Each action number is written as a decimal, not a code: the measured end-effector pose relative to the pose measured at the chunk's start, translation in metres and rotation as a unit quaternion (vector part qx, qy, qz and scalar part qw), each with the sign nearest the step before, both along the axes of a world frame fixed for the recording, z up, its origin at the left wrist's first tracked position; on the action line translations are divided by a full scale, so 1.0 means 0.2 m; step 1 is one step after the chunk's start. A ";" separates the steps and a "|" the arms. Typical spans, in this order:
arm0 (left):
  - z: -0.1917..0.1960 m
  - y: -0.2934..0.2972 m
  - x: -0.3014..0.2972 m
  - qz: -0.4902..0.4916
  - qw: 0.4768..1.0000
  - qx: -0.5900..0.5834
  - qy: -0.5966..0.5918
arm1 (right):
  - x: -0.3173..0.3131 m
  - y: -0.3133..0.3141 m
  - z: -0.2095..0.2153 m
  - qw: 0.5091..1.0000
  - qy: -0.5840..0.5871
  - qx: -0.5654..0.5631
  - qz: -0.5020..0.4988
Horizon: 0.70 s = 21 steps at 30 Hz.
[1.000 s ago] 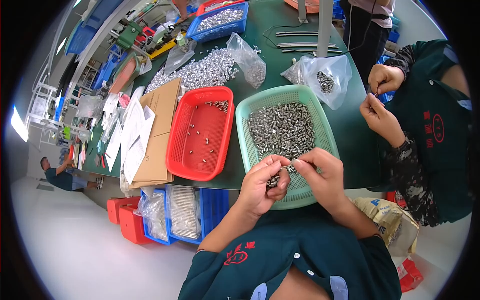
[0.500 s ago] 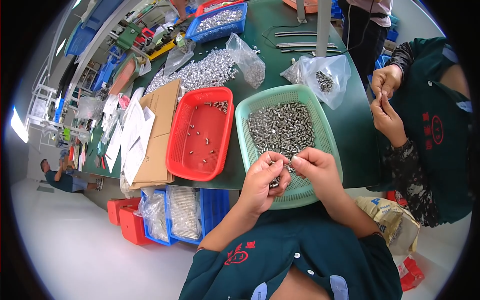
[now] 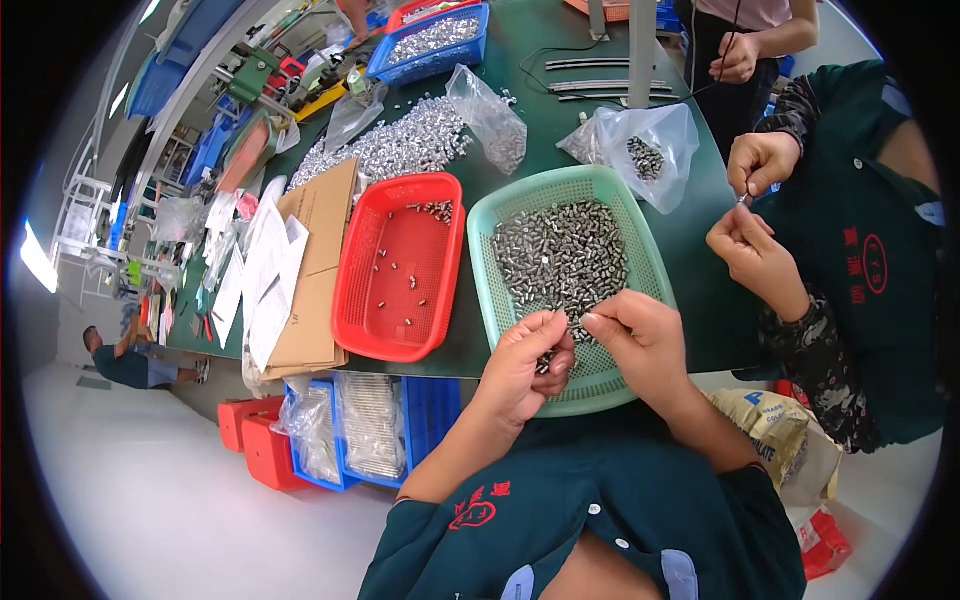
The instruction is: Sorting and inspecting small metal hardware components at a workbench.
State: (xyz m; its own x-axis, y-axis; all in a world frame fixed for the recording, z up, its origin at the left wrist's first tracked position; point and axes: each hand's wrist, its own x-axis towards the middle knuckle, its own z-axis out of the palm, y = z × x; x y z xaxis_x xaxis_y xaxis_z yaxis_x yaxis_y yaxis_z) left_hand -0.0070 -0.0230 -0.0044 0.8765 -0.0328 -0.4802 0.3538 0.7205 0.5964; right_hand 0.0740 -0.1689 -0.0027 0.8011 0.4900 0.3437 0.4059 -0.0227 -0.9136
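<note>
At the green worktop (image 3: 520, 120) near edge, pale floor below.
Our left hand (image 3: 525, 365) and right hand (image 3: 640, 340) pinch small metal parts (image 3: 560, 250) over the green basket (image 3: 650, 260).

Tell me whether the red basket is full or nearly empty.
Nearly empty: the red basket holds only a few scattered small metal parts, its bare floor showing between them.

Small bright metal parts (image 3: 560, 255), shiny and silvery, are heaped in a perforated green plastic basket (image 3: 640, 215). A glossy red plastic basket (image 3: 365, 320) is seen to its left, beside matt brown cardboard (image 3: 315, 260). Clear, crinkled plastic bags (image 3: 640, 150) are laid on the matt green table top (image 3: 700, 290) farther off.
</note>
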 end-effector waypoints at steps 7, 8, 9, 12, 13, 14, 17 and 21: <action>0.03 -0.03 0.00 0.004 0.999 0.034 0.015 | 0.01 -0.01 0.01 0.999 -0.041 0.001 0.010; 0.02 -0.03 0.00 0.000 0.999 0.032 0.013 | 0.00 0.00 0.01 1.000 -0.017 0.010 0.009; 0.02 -0.03 0.00 -0.003 0.999 0.030 0.011 | 0.00 0.00 0.00 1.000 0.007 0.018 0.008; 0.00 -0.02 -0.01 -0.011 1.000 0.006 -0.021 | 0.00 0.00 0.00 0.999 -0.038 0.014 0.002; -0.01 -0.02 -0.01 -0.009 1.000 0.006 -0.021 | 0.00 0.01 -0.01 0.999 -0.039 0.014 0.004; -0.01 -0.01 -0.01 -0.007 1.000 0.008 -0.024 | 0.00 0.01 -0.01 0.999 -0.040 0.005 0.006; 0.01 0.00 -0.02 -0.004 0.999 0.025 -0.028 | 0.00 0.01 0.00 1.000 -0.029 0.004 0.010; 0.03 0.01 -0.03 0.011 0.996 0.084 -0.027 | 0.01 -0.03 0.03 0.999 0.025 0.018 -0.030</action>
State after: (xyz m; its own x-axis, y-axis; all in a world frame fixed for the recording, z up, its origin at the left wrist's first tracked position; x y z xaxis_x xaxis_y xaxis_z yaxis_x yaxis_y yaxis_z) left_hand -0.0135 -0.0207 0.0011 0.9012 0.0632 -0.4288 0.3025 0.6166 0.7268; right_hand 0.0755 -0.1741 0.0038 0.8452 0.4291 0.3187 0.3580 -0.0116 -0.9337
